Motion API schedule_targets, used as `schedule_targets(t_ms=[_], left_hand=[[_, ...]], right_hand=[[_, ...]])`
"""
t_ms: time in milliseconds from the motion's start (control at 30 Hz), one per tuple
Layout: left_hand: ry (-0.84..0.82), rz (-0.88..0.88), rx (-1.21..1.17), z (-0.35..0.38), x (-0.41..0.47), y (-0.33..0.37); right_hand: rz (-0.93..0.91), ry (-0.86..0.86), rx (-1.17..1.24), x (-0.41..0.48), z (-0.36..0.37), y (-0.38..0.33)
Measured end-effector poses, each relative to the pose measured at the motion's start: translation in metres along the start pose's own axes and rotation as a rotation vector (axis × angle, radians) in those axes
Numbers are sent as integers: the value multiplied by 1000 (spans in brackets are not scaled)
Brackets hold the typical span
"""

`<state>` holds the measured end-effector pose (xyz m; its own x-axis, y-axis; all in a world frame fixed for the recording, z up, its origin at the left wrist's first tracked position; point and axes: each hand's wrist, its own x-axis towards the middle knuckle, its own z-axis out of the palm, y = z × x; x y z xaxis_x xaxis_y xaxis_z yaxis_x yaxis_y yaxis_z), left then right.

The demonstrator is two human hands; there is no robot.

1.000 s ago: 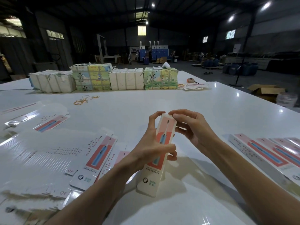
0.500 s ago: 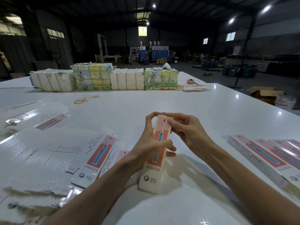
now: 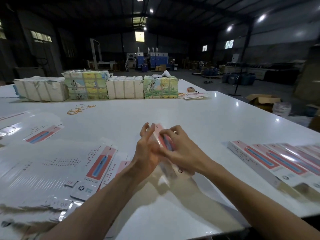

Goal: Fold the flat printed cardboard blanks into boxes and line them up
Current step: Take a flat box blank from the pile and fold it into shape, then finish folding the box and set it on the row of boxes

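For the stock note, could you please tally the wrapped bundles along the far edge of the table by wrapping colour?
White-wrapped bundles: 2
Picture-printed green and yellow bundles: 2
Total: 4

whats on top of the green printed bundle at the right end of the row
On the green printed bundle lie a flat pale item and a white rounded object; both are too small to identify. The part of its top beneath them is hidden.
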<state>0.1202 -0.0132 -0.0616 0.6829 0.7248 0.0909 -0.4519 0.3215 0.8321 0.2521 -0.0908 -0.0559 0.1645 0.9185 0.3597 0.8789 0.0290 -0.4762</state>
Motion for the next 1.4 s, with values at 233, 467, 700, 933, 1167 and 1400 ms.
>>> schedule_targets(t_ms=[233,467,700,933,1167,1400], left_hand=[[-12,-9,435,5,-3,-9],[-22,141,743,-7,-1,-14],[-37,166,868,-9,0,-17],[-86,230,1099,-5,-8,-14],[190,319,1662,-6,-6,35],[493,-360,2131,-32,-30,107]], right_hand=[[64,164,-150,-35,-30,31],[361,135,-571,-97,-72,94],[388,172,-623,-133,-98,108],[354,205,-646,-113,-101,82],[59,131,-501,-3,-50,19],[71,91,-322,12,6,30]])
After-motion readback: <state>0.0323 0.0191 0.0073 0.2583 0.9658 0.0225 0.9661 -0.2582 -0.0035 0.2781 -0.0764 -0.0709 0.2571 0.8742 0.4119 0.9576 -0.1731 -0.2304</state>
